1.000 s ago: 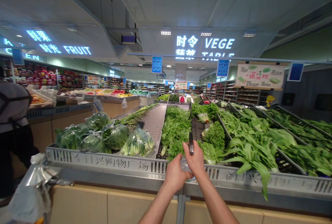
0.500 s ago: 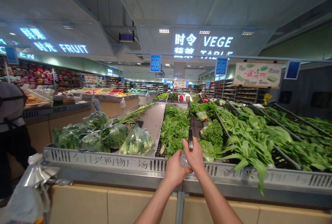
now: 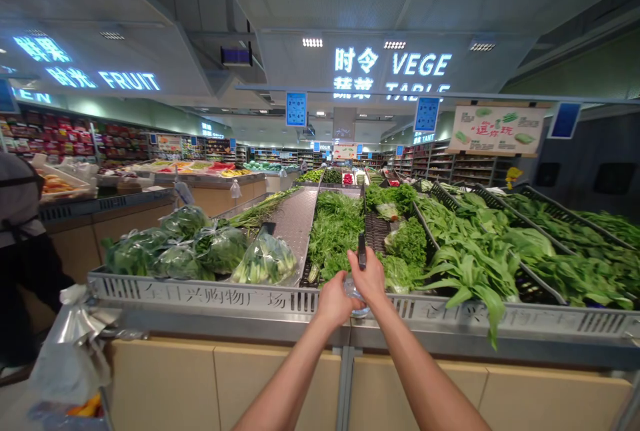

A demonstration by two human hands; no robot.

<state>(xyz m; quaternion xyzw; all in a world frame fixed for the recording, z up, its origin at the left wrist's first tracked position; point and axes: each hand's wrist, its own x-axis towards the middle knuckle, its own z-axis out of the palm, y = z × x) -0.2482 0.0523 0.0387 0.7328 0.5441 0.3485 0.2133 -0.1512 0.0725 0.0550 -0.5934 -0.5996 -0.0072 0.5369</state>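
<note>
My left hand (image 3: 333, 300) and my right hand (image 3: 371, 278) meet over the front rail (image 3: 210, 298) of a vegetable display. Both are closed around a small clear plastic thing (image 3: 354, 298) pressed between them; I cannot make out what it is. A slim dark object (image 3: 361, 250) sticks up from my right hand's fingers. Just behind the hands lies a bed of feathery leafy greens (image 3: 337, 231).
Bagged greens (image 3: 200, 254) lie in the left tray, loose broad-leaf greens (image 3: 475, 258) fill the right trays. A roll of plastic bags (image 3: 75, 344) hangs at the left corner. A person in an apron (image 3: 20, 244) stands at far left by the fruit counter.
The hands stay joined on the clear thing and have shifted slightly up and left in view. The camera has tilted down a little, showing more of the counter front.
</note>
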